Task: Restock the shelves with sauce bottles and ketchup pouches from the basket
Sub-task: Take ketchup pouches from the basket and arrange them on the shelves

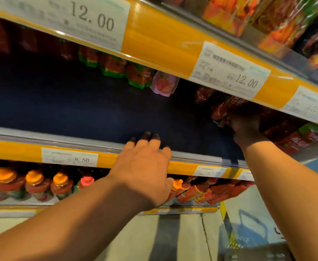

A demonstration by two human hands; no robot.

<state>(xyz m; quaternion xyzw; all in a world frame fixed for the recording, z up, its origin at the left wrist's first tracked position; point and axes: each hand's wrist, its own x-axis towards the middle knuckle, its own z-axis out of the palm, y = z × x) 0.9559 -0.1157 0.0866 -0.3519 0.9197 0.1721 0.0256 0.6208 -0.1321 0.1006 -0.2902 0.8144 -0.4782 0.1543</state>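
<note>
My right hand (245,127) reaches deep into the middle shelf (98,110) and grips a red ketchup pouch (227,107) at its lower edge, beside other red pouches (293,140) lying at the right. My left hand (145,161) rests on the shelf's front edge with straight, spread fingers over the yellow price rail (22,149), holding nothing. A row of red and green pouches (116,66) stands along the back of the shelf. Sauce bottles (35,183) with orange caps fill the shelf below. The blue basket (252,230) sits on the floor at the lower right.
The upper shelf's yellow rail (154,38) carries price tags reading 12.00. Orange packets (248,14) sit on the top shelf. A pink pack (163,84) stands among the back-row pouches. The dark middle of the shelf shows bare board.
</note>
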